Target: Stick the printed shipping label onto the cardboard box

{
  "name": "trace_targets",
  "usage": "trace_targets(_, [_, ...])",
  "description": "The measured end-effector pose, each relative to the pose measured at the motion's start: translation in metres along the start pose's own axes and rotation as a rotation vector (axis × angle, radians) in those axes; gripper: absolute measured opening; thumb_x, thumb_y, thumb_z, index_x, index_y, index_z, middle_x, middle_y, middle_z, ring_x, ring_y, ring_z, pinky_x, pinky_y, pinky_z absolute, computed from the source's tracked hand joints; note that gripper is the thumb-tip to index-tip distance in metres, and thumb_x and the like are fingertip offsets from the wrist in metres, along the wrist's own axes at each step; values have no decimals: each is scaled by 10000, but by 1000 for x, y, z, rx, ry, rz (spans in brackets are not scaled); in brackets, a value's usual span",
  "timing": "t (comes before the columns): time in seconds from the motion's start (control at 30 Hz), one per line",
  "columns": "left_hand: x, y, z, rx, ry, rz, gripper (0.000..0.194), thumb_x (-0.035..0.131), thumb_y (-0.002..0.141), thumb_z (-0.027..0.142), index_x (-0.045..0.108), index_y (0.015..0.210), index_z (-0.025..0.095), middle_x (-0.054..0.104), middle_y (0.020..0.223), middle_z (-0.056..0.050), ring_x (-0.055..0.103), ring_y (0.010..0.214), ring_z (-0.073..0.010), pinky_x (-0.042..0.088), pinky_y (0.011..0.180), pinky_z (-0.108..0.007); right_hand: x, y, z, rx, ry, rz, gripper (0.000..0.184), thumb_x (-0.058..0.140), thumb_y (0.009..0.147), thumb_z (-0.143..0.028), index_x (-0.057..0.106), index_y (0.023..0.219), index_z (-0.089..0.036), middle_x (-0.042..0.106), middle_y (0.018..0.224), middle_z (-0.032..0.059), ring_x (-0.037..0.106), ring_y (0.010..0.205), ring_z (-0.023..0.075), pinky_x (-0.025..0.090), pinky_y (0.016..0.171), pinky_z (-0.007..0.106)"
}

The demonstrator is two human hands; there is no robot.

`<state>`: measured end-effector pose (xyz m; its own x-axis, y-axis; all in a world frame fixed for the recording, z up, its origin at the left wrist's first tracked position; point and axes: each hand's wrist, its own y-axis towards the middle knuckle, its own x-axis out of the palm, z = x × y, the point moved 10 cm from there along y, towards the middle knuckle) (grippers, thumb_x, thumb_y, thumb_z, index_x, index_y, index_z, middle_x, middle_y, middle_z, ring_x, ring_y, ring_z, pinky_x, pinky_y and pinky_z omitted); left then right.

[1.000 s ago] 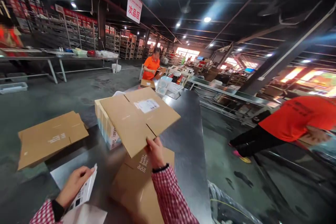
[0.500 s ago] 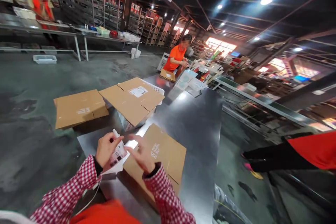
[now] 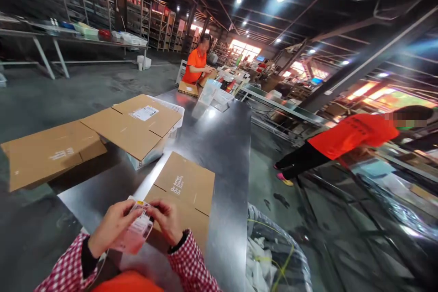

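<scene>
Gripping a small labelled packet point(image 3: 136, 232) between both hands, left point(image 3: 111, 228) and right point(image 3: 167, 221), I see a flattened carton point(image 3: 186, 191) at one o'clock on the worktop point(image 3: 222, 146).

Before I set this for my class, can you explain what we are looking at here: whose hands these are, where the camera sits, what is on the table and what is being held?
There is no machine here. The camera is worn on a person's head and looks forward and down, so the two checked sleeves at the bottom are that person's own arms. The left hand and right hand together hold a small packet with a printed label.

Below them is a long metal table. On it lies a flat carton. Further off, a second flat carton with a shipping label rests on a white basket, and a third carton lies to the left.

Two other people in orange shirts work nearby, one at the table's far end, one bending at the right.
</scene>
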<state>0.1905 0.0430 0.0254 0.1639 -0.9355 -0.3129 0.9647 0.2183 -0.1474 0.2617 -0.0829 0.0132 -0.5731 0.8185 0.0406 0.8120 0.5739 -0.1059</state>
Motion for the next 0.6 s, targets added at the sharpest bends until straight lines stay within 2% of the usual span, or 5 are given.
trace_targets(0.1, [14,10,-8,-38,-48,-8,520,530,831,637,671,756,142,648,696,-25,578,682,-189,428,589,-255,-13,-5,11,-24,-19,132,241,716,743,-435,740,757,-195,669,661,7,555,614,144,458,615,278])
trace_targets(0.2, [32,15,-7,-39,-172,-126,565,498,845,665,671,793,129,643,705,-31,552,660,-176,411,564,-250,-28,-7,12,-59,-61,193,234,664,785,-424,718,769,-197,660,696,9,550,652,144,445,633,276])
trace_targets(0.27, [42,14,0,-31,-237,-229,549,546,825,652,685,822,121,661,730,-38,558,666,-178,420,582,-253,-50,-5,6,-79,-59,260,260,661,780,-454,700,764,-198,641,694,6,535,652,142,436,622,271])
trace_targets(0.47, [68,2,21,-3,-307,-533,501,706,736,549,723,1056,163,726,979,-47,622,858,-241,476,719,-274,-161,29,-25,-96,-103,445,349,693,706,-527,667,773,-185,606,648,-4,497,575,126,416,528,248])
trace_targets(0.6, [68,7,-6,-66,-165,-484,484,699,700,614,750,850,156,690,768,-29,583,702,-205,449,608,-254,-233,64,-35,-123,-203,529,379,642,718,-538,635,825,-175,619,697,-5,510,600,122,429,549,245])
